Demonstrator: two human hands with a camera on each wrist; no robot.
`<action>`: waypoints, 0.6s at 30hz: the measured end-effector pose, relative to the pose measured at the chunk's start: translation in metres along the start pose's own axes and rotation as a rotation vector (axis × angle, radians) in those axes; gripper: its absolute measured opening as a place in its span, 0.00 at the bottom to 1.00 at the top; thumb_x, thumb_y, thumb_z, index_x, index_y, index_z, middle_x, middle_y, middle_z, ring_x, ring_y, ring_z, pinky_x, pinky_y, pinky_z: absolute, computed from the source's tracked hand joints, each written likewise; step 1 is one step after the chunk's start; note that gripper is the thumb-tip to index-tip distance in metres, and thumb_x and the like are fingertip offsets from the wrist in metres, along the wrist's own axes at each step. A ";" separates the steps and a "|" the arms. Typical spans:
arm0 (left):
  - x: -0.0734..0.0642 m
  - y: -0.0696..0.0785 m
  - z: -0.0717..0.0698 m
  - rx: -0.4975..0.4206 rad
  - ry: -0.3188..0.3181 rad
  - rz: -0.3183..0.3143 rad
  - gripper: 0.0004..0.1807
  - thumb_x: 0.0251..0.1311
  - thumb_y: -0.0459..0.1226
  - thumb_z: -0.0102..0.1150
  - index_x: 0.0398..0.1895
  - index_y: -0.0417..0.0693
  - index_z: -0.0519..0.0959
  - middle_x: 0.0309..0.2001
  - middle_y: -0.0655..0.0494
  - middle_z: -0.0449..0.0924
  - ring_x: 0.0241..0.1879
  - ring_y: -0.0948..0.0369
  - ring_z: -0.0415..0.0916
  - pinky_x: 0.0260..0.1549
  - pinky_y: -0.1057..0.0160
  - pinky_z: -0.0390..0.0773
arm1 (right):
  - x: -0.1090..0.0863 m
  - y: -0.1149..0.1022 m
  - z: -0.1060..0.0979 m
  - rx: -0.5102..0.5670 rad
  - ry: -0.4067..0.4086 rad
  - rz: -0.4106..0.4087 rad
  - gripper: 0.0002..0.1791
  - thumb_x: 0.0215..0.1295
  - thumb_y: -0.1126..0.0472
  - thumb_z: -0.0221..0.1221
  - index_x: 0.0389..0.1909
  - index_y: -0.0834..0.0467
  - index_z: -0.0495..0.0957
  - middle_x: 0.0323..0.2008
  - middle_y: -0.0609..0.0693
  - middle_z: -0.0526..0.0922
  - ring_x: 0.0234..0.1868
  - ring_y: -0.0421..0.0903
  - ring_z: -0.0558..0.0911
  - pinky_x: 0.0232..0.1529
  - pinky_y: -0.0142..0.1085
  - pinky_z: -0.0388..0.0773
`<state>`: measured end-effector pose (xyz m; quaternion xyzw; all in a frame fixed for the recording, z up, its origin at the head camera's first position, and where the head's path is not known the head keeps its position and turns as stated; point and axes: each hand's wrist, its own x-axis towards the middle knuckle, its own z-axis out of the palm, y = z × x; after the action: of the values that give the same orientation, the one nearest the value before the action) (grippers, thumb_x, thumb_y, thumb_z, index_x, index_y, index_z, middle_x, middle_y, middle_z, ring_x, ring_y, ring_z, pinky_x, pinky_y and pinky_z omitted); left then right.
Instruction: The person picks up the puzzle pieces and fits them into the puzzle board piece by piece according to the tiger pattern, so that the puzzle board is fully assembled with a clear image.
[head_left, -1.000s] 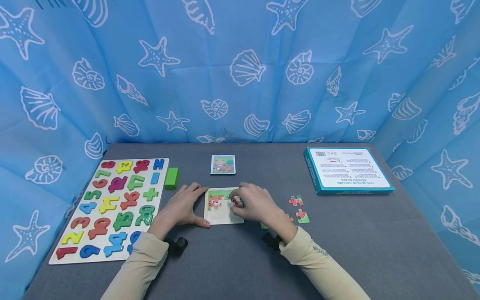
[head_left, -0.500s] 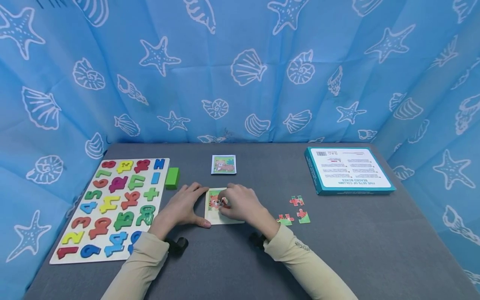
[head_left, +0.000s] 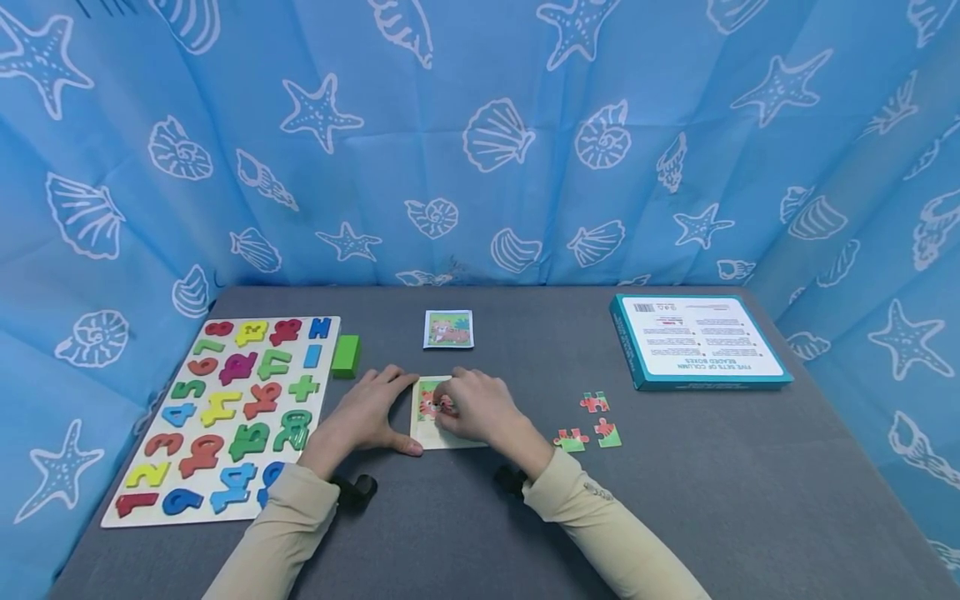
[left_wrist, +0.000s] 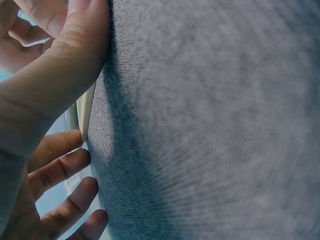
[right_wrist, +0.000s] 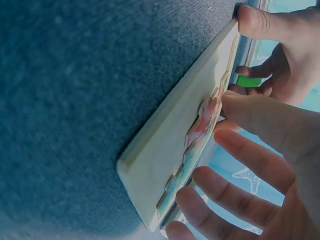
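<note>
A small wooden puzzle board (head_left: pixel 435 437) lies flat between the two hands, partly filled with tiger-picture pieces. The left hand (head_left: pixel 367 410) steadies its left side, the thumb at the near corner and a finger at the far corner. Over the board, the right hand (head_left: pixel 483 408) pinches a red tiger piece (right_wrist: pixel 204 122) between thumb and index finger, close against the pieces in the frame. From the right wrist view, its other fingers (right_wrist: pixel 240 200) stay loosely extended. The right hand hides the board's right part in the head view. Several loose puzzle pieces (head_left: pixel 572 440) lie to the right.
A small picture card (head_left: pixel 448 330) lies behind the board. To the left are a wooden number board (head_left: pixel 318 379) with coloured numerals and a green block (head_left: pixel 346 357). A teal-and-white box (head_left: pixel 701 342) sits at back right. Blue shell-print curtain (head_left: pixel 480 208) surrounds the table.
The right hand has moved left across the board with the piece, then stayed nearly still over the last half second. The left hand keeps its place at the board's left side.
</note>
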<state>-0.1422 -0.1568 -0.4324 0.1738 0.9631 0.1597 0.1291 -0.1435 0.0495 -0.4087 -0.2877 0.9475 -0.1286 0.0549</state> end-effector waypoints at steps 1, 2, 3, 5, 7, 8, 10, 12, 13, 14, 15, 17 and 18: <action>0.000 0.000 0.000 0.000 0.001 0.001 0.60 0.38 0.64 0.80 0.75 0.48 0.68 0.68 0.47 0.71 0.62 0.46 0.69 0.61 0.40 0.74 | 0.000 0.000 0.000 -0.003 0.000 0.002 0.12 0.66 0.50 0.68 0.48 0.48 0.88 0.38 0.49 0.83 0.30 0.43 0.75 0.24 0.36 0.69; 0.000 0.000 0.000 0.002 0.002 0.003 0.60 0.38 0.64 0.80 0.75 0.48 0.68 0.68 0.47 0.71 0.62 0.46 0.69 0.61 0.40 0.74 | 0.000 0.001 0.001 -0.007 0.002 0.004 0.12 0.66 0.50 0.68 0.48 0.48 0.88 0.39 0.49 0.83 0.31 0.43 0.76 0.25 0.36 0.71; 0.000 0.001 0.000 0.001 0.002 0.003 0.60 0.38 0.64 0.80 0.75 0.48 0.68 0.68 0.47 0.71 0.62 0.47 0.69 0.61 0.40 0.74 | -0.001 0.001 0.001 -0.008 0.004 0.005 0.11 0.66 0.51 0.68 0.47 0.48 0.88 0.39 0.49 0.83 0.31 0.43 0.77 0.25 0.37 0.72; 0.000 0.000 0.000 0.002 0.002 0.003 0.60 0.38 0.64 0.80 0.75 0.48 0.68 0.68 0.47 0.71 0.62 0.47 0.69 0.60 0.40 0.74 | 0.000 0.001 0.001 -0.007 0.006 0.006 0.11 0.66 0.52 0.68 0.47 0.48 0.88 0.40 0.49 0.84 0.32 0.44 0.79 0.26 0.38 0.74; 0.000 0.000 0.000 0.005 0.001 0.005 0.60 0.38 0.64 0.80 0.75 0.48 0.68 0.68 0.47 0.71 0.61 0.47 0.69 0.60 0.41 0.74 | 0.001 0.001 0.002 -0.004 0.007 0.008 0.10 0.66 0.52 0.68 0.46 0.48 0.89 0.41 0.49 0.84 0.33 0.44 0.80 0.27 0.39 0.76; 0.001 0.001 0.000 0.006 0.000 0.005 0.60 0.38 0.64 0.80 0.75 0.48 0.68 0.68 0.47 0.71 0.61 0.47 0.69 0.60 0.41 0.74 | 0.001 0.001 0.003 0.001 0.005 0.009 0.10 0.66 0.53 0.68 0.45 0.48 0.89 0.40 0.49 0.84 0.33 0.44 0.80 0.27 0.39 0.76; 0.001 0.001 0.000 0.007 -0.003 0.004 0.60 0.38 0.64 0.80 0.75 0.48 0.68 0.68 0.47 0.71 0.61 0.47 0.69 0.60 0.41 0.74 | 0.002 0.002 0.004 0.010 0.002 0.010 0.09 0.66 0.53 0.69 0.45 0.49 0.89 0.40 0.49 0.85 0.33 0.44 0.80 0.27 0.39 0.76; 0.001 0.001 0.000 0.007 -0.003 0.005 0.60 0.38 0.64 0.80 0.75 0.48 0.68 0.68 0.47 0.71 0.61 0.47 0.69 0.60 0.41 0.74 | 0.002 0.002 0.004 0.014 0.002 0.011 0.09 0.66 0.53 0.69 0.44 0.49 0.89 0.40 0.49 0.85 0.33 0.44 0.80 0.27 0.39 0.76; 0.000 0.001 0.000 0.006 -0.004 0.005 0.60 0.38 0.64 0.80 0.75 0.48 0.68 0.68 0.47 0.71 0.61 0.47 0.69 0.60 0.41 0.74 | 0.002 0.002 0.004 0.019 0.002 0.011 0.08 0.66 0.54 0.69 0.44 0.49 0.89 0.40 0.49 0.85 0.33 0.44 0.80 0.27 0.39 0.76; 0.000 0.001 -0.001 0.005 -0.004 0.004 0.60 0.38 0.64 0.80 0.75 0.48 0.68 0.68 0.47 0.71 0.61 0.47 0.69 0.60 0.41 0.74 | 0.002 0.001 0.004 0.020 0.003 0.010 0.08 0.66 0.54 0.69 0.44 0.50 0.90 0.40 0.49 0.85 0.33 0.45 0.81 0.27 0.39 0.76; 0.000 0.001 -0.001 0.004 -0.004 0.004 0.60 0.38 0.64 0.80 0.75 0.48 0.68 0.68 0.47 0.71 0.61 0.47 0.69 0.60 0.41 0.74 | 0.002 0.001 0.004 0.020 0.004 0.011 0.08 0.66 0.54 0.68 0.44 0.50 0.90 0.41 0.50 0.85 0.33 0.45 0.81 0.27 0.40 0.77; 0.000 0.001 0.000 0.004 -0.002 0.006 0.60 0.38 0.64 0.80 0.75 0.48 0.68 0.68 0.47 0.71 0.61 0.47 0.69 0.60 0.41 0.74 | 0.002 0.002 0.004 0.019 0.004 0.013 0.08 0.66 0.54 0.68 0.44 0.50 0.90 0.41 0.50 0.86 0.34 0.45 0.82 0.29 0.40 0.79; 0.000 0.001 -0.001 0.004 -0.002 0.006 0.60 0.38 0.64 0.80 0.75 0.48 0.68 0.68 0.47 0.71 0.61 0.47 0.69 0.60 0.41 0.74 | 0.002 0.001 0.003 0.018 0.002 0.015 0.09 0.66 0.55 0.68 0.44 0.50 0.90 0.41 0.50 0.86 0.35 0.45 0.82 0.29 0.40 0.79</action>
<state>-0.1423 -0.1564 -0.4317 0.1772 0.9628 0.1582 0.1292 -0.1455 0.0486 -0.4123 -0.2800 0.9485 -0.1368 0.0574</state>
